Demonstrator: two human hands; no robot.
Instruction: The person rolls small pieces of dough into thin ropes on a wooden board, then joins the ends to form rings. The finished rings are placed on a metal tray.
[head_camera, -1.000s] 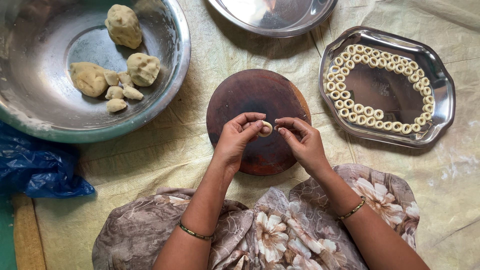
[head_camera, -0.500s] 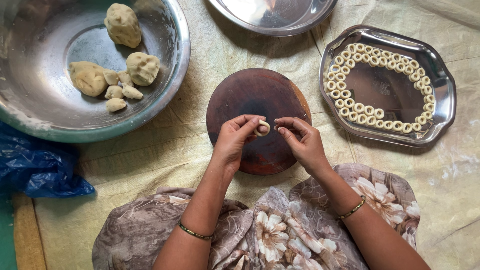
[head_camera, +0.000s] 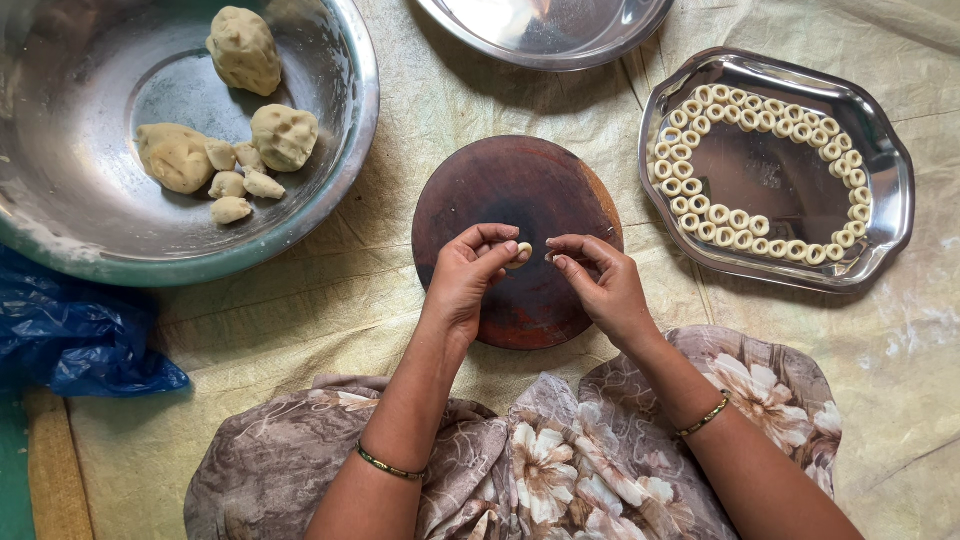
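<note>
Left hand (head_camera: 468, 275) is pinching a small dough piece (head_camera: 519, 254) over the round wooden board (head_camera: 520, 190); right hand (head_camera: 605, 283), fingertips pinched, is meeting it. Blue plastic bag (head_camera: 70, 335) lying left; ring-lined steel tray (head_camera: 885, 190) sitting right; dough bowl (head_camera: 340, 150) resting far-left.

bowl (head_camera: 340, 170) left | round board (head_camera: 500, 180) centre | tray (head_camera: 890, 190) right, dough rings (head_camera: 760, 225) inside

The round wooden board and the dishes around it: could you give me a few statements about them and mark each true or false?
1. The left hand pinches a small dough piece over the round wooden board. True.
2. The tray holds square dough pieces. False: dough rings line it.
3. The big bowl holds dough lumps. True.
4. The right hand rests inside the bowl. False: it is over the board.
</note>
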